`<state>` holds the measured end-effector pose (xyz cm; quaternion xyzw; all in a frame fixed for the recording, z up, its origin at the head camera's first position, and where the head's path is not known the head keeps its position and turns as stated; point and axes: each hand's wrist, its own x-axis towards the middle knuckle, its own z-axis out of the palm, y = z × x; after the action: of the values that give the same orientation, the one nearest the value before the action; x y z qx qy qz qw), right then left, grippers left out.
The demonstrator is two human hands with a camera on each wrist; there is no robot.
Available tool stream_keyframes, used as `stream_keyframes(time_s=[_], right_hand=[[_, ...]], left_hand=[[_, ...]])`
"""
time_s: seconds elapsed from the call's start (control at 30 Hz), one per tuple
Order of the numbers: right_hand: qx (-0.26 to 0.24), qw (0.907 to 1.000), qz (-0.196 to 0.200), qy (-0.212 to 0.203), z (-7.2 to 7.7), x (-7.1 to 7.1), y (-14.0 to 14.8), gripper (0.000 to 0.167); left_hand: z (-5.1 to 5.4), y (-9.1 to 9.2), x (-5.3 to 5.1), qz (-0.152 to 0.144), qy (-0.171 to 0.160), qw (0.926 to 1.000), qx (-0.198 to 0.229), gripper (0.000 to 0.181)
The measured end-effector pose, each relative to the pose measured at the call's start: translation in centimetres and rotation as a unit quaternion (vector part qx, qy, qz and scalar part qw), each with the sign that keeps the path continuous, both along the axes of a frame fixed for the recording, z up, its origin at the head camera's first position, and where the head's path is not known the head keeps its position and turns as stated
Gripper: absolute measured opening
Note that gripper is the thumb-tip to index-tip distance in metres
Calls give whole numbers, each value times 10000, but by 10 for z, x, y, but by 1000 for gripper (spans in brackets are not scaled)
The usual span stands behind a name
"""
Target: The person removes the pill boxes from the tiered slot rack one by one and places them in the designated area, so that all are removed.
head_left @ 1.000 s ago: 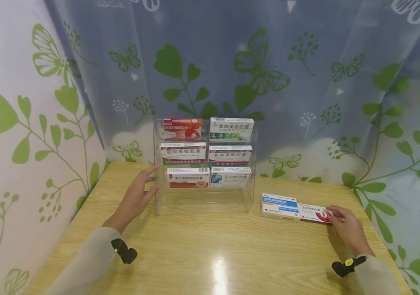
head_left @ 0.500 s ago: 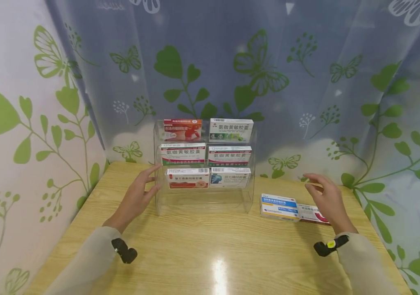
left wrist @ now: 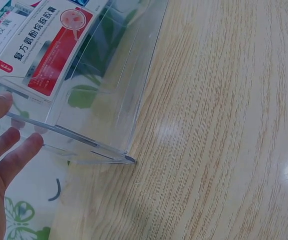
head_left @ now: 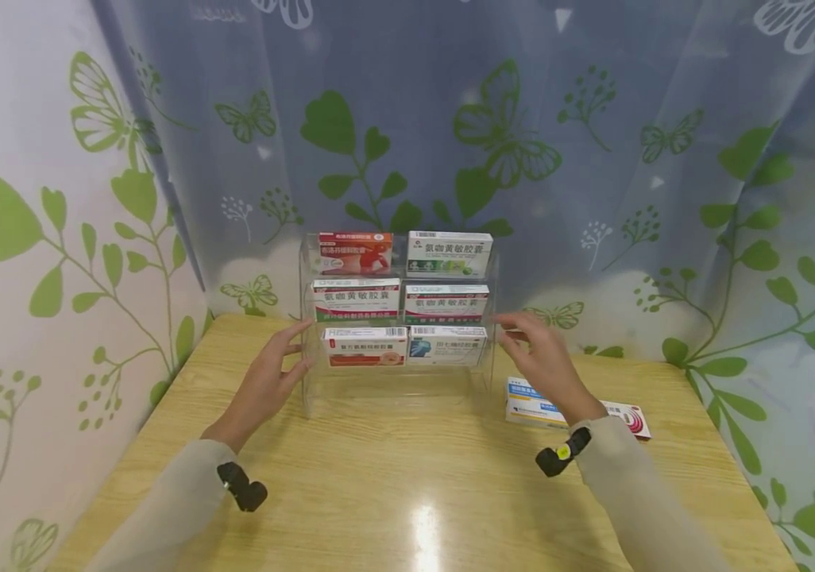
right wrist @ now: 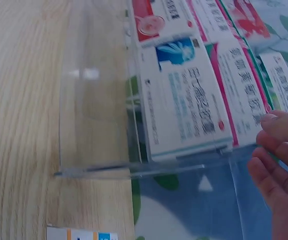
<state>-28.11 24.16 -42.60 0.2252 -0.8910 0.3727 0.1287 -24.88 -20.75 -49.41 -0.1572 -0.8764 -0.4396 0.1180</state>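
Note:
A clear acrylic tiered rack (head_left: 393, 387) stands on the table, holding medicine boxes in three tiers, two per tier. My left hand (head_left: 264, 381) touches the rack's left side panel with its fingertips; in the left wrist view the fingers (left wrist: 21, 155) rest against the outside of the panel. At the rack's right side is my right hand (head_left: 543, 361), holding nothing, its fingers loosely bent. Its fingertips are at the side edge; whether they touch it I cannot tell. In the bottom tier are a red-and-white capsule box (head_left: 365, 348) and a white-and-blue one (head_left: 446, 346).
To the right of the rack lie a blue-and-white medicine box (head_left: 532, 407) and a white box with red rings (head_left: 632, 417), both partly behind the right forearm. A patterned curtain (head_left: 407, 119) hangs behind the wooden table (head_left: 350, 477).
My right hand has left the white box with red rings and moved left to the rack's right side. The left hand has stayed at the left side. The rack has not moved.

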Motion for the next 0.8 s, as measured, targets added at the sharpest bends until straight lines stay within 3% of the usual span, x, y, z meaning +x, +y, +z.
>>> stream_keyframes(time_s=[0.3,0.57,0.8], right_hand=[[1028,9944,211,143,-3,0,-30,34],[1080,9919,545,384,-8,-4,-46,31],[1011,9927,510,415,-15,-9,-50,31]], left_hand=[[-1,1,0,42,110,9999,-35,71],[-1,0,-1,98,191,9998,-22,70],[-3,0,0,56,167,9998,-4,70]])
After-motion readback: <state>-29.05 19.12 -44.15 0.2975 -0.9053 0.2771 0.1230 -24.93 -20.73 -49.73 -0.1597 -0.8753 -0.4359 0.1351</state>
